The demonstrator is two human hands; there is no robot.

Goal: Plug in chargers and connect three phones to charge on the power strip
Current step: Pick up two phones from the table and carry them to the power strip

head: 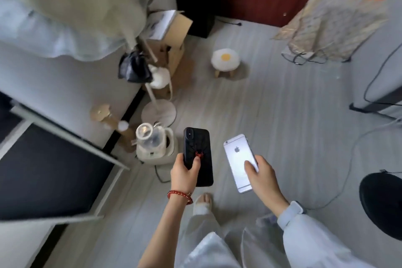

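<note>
Left hand: fingers wrapped round black phone, back facing up.
Right hand: fingers wrapped round silver phone.
Floor: kettle near left hand.

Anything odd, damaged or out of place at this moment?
Nothing looks damaged or spilled. The left hand holds a black phone, the right hand a silver phone, both back-side up. No third phone or power strip is visible.

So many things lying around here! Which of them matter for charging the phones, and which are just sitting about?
For the job:
black phone, held in the left hand
silver phone, held in the right hand

Just about:
egg-shaped stool
kettle on the floor
cardboard box
black round seat

No power strip or third phone is in view.
</note>
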